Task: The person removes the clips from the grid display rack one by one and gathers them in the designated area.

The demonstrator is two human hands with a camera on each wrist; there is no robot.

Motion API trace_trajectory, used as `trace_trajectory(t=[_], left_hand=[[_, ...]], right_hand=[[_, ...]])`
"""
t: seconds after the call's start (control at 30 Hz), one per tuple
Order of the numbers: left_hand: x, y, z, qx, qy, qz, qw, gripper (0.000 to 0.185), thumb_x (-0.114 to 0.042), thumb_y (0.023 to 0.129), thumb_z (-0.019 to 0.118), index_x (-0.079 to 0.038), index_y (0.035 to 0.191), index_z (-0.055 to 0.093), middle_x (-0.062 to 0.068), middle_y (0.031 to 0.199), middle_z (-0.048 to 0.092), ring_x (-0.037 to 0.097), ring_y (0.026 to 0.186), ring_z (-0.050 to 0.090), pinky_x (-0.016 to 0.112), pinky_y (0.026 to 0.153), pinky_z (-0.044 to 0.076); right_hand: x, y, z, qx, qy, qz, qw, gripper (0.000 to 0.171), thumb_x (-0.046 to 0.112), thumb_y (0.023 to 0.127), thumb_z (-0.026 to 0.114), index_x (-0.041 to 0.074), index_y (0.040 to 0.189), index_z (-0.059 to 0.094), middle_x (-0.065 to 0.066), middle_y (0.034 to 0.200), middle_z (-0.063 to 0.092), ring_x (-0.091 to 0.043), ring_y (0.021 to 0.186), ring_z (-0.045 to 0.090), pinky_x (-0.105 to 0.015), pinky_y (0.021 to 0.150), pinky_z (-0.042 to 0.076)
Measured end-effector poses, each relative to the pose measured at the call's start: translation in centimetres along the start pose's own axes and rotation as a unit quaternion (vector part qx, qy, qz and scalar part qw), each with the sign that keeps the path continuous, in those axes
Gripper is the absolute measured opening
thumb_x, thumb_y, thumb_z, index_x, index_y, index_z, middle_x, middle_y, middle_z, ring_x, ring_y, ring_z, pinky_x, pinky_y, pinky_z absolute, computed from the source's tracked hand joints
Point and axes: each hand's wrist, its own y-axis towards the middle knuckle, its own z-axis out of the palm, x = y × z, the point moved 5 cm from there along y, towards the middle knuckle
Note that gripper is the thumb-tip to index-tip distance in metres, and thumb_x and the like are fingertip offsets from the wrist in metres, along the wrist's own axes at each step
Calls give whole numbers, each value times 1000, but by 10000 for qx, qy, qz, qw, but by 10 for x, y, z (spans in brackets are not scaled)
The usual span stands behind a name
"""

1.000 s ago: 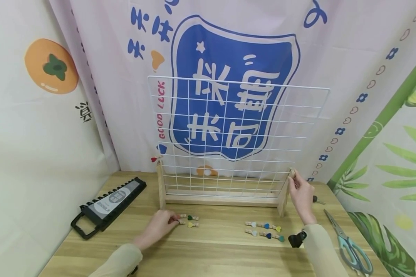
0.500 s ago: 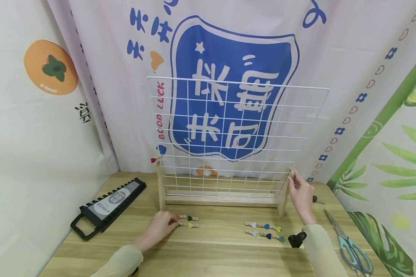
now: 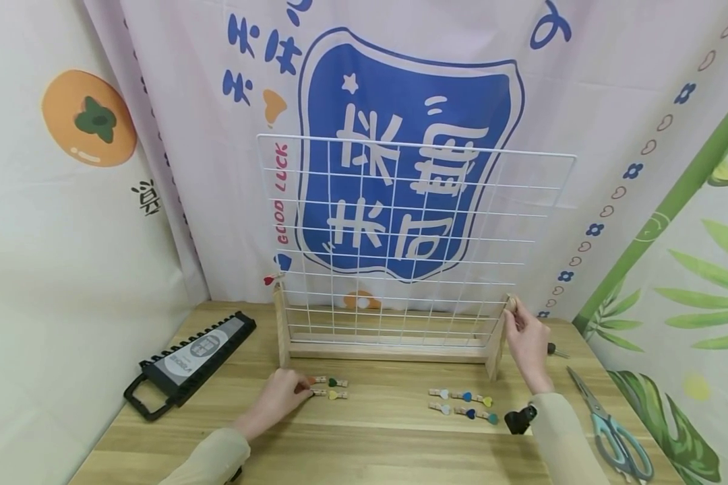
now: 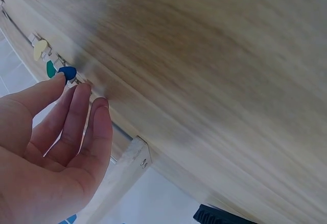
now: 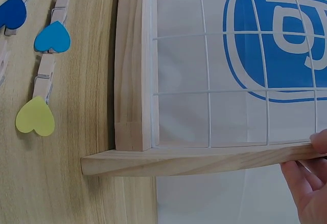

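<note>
My left hand [image 3: 282,394] is at the near left of the table, its thumb and fingertips pinching a small wooden clothespin with a dark blue heart [image 4: 67,73]. Beside it lie clothespins with a green heart [image 3: 333,382] and a yellow heart [image 3: 333,395]. At the right, my right hand [image 3: 526,337] pinches the upper end of the wooden stand's side upright [image 5: 204,163]. A white wire grid [image 3: 394,254] stands upright in this stand. On the opposite upright's top is a clothespin with a red heart [image 3: 269,279].
Several heart clothespins [image 3: 467,397] lie in two rows before the stand. A black toothed rack with a handle [image 3: 191,360] lies at left. Scissors [image 3: 609,428] lie at right, with a screwdriver [image 3: 552,348] behind the right hand. A printed curtain [image 3: 218,202] hangs behind.
</note>
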Motion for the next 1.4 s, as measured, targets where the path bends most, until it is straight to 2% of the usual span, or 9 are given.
trace_trajectory(t=[0.2,0.37,0.47,0.63,0.77,0.87,1.07,1.4], left_hand=[[4,0,-9,-90,-161,33,9998,6,-1,77,79,-4,82,76,7,78,75,8,63,62,15,55,49],[7,7,-31,-375,-288,-89,9988,4,-3,78,78,-4,81,75,5,73,73,5,61,59,14,55,49],[9,13,-55,-571,-220,-98,9981,5,-4,80,77,-3,84,75,7,75,74,7,61,61,15,55,50],[13,24,-104,-974,-214,-90,9950,14,-6,85,74,0,97,74,13,84,75,15,68,66,22,59,56],[16,32,-138,-1630,-122,31,9866,17,-6,85,74,4,98,73,18,86,75,25,72,69,36,65,59],[17,40,-155,-2088,-100,160,9778,20,-8,87,74,6,101,72,21,88,75,31,73,71,45,67,60],[14,55,-171,-2484,-333,192,9679,23,-9,91,70,8,106,71,24,92,75,35,77,72,50,70,61],[3,68,-176,-2805,-267,363,9588,13,-7,91,69,5,95,74,21,88,76,33,75,72,51,67,60]], right_hand=[[0,-1,-1,6,23,3,10000,37,4,97,60,-6,132,57,-32,117,66,-46,101,69,-47,82,56],[1,-1,-1,21,39,-18,10000,37,3,97,59,-6,132,57,-33,117,66,-47,101,68,-48,82,55],[1,-1,0,31,41,-20,10000,37,4,97,59,-6,133,56,-33,118,65,-48,102,68,-48,82,55],[2,-1,0,9,7,-21,10000,37,4,97,59,-6,132,56,-32,119,65,-47,102,68,-48,82,55],[2,-1,-1,-28,-20,-39,10000,37,4,96,59,-7,132,57,-32,118,66,-47,101,69,-48,82,55],[2,-1,-2,-38,-33,-36,10000,37,4,96,59,-7,131,57,-31,117,66,-46,100,69,-49,82,55],[2,0,-1,-29,-2,-40,10000,37,4,97,60,-6,132,57,-31,117,66,-46,101,69,-50,82,56],[1,0,-1,-105,-38,-116,9999,36,3,96,60,-7,131,58,-31,116,67,-47,99,69,-50,81,56]])
